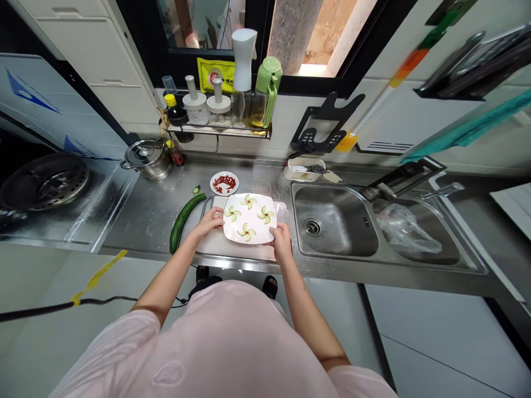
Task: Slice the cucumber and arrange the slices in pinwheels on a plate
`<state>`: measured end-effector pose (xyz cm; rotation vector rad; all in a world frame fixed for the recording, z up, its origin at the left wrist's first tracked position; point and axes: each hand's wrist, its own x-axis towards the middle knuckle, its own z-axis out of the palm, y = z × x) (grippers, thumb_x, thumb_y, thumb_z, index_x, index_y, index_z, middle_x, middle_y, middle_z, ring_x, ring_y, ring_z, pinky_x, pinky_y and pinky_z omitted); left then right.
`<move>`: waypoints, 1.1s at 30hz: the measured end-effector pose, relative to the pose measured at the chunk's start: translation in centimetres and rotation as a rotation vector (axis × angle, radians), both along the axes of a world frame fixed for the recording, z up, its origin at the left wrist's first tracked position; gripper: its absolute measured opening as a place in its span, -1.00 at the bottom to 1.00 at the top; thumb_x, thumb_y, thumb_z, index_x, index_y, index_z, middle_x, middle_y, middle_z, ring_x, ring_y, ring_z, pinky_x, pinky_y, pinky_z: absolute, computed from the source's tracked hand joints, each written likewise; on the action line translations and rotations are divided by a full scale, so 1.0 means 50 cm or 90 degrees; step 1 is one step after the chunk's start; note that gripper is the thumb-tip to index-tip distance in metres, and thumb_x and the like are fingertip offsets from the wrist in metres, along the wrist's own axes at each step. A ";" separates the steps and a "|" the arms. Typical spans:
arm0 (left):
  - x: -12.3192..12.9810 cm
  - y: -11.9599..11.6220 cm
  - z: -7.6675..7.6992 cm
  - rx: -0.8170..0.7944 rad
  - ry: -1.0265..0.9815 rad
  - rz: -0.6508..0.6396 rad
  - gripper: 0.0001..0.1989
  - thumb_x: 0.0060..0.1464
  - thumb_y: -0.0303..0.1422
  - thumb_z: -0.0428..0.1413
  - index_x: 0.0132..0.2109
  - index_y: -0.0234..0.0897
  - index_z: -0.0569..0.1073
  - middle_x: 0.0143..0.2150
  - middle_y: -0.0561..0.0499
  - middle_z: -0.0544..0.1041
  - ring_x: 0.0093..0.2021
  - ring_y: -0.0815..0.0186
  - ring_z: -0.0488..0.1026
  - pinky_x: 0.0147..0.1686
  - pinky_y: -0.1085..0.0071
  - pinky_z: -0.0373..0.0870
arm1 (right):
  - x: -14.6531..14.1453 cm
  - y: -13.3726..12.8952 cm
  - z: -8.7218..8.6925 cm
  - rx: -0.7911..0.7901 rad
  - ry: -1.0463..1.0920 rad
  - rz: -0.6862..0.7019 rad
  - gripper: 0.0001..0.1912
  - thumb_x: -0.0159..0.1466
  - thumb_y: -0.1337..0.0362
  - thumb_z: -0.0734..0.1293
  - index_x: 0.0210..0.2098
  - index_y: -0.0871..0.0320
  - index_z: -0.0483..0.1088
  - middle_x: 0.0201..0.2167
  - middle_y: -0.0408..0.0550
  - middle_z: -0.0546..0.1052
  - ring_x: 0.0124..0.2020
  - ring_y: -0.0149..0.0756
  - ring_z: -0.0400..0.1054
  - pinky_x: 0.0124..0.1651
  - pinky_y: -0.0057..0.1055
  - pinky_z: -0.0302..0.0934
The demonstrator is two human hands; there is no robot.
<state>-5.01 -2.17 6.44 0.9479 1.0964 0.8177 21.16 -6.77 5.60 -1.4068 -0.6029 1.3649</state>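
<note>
A white, rounded-square plate [250, 218] is held between my two hands above a pale cutting board [215, 247]. Several flower shapes made of green-edged slices [249, 202] are laid out on it. My left hand [210, 222] grips the plate's left edge, and my right hand [282, 241] has its lower right edge, fingers partly hidden underneath. A long cucumber [182, 222] lies left of the board, with a small cut-off cucumber end [196, 190] near its tip. Behind the plate sits a small white dish [214, 189] with chopped red pieces [224, 183].
To the right is a double sink [340, 247] with a clear plastic bag [409, 229] in its right basin. A lidded steel pot [151, 161] and a black wok [41, 179] stand at left. Bottles and jars fill the wall rack [219, 131]. A white container [299, 174] stands behind the sink.
</note>
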 end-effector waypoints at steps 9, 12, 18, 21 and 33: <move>0.002 -0.016 0.019 0.020 -0.043 0.013 -0.55 -0.24 -0.42 0.22 -0.15 -0.24 0.24 -0.50 0.18 0.43 -0.57 0.47 0.37 -0.49 0.54 0.31 | -0.015 -0.002 0.011 0.023 0.081 -0.056 -0.67 -0.02 0.21 0.32 -0.25 0.06 0.22 -0.40 -0.24 0.44 -0.42 -0.36 0.35 -0.46 -0.47 0.27; 0.000 -0.020 0.020 0.027 -0.050 0.017 -0.54 -0.25 -0.42 0.23 -0.15 -0.24 0.24 -0.49 0.18 0.44 -0.56 0.48 0.36 -0.48 0.54 0.31 | -0.020 -0.004 0.011 0.033 0.080 -0.062 -0.67 -0.03 0.23 0.32 -0.26 0.06 0.21 -0.43 -0.26 0.44 -0.45 -0.35 0.35 -0.47 -0.46 0.26; -0.005 -0.022 0.010 0.040 -0.049 0.017 -0.54 -0.25 -0.41 0.23 -0.15 -0.24 0.24 -0.48 0.17 0.45 -0.55 0.48 0.35 -0.48 0.56 0.29 | -0.025 -0.004 0.010 0.051 0.055 -0.045 -0.61 -0.07 0.25 0.36 -0.26 0.07 0.20 -0.44 -0.25 0.46 -0.47 -0.34 0.36 -0.46 -0.45 0.26; -0.004 -0.024 0.010 0.042 -0.041 0.015 -0.54 -0.24 -0.41 0.22 -0.15 -0.24 0.24 -0.48 0.17 0.43 -0.54 0.49 0.36 -0.47 0.55 0.29 | -0.028 -0.003 0.008 0.056 0.041 -0.045 -0.62 -0.06 0.25 0.36 -0.25 0.08 0.21 -0.39 -0.22 0.49 -0.39 -0.31 0.41 -0.38 -0.40 0.33; -0.002 -0.041 0.011 0.057 -0.014 -0.094 -0.57 -0.11 -0.25 0.23 -0.10 -0.28 0.32 -0.43 0.08 0.43 -0.43 0.43 0.40 -0.39 0.50 0.32 | -0.009 -0.035 -0.001 -0.023 0.112 0.017 -0.52 -0.09 0.20 0.50 -0.17 0.14 0.41 -0.18 0.01 0.58 -0.19 -0.05 0.48 -0.14 -0.09 0.42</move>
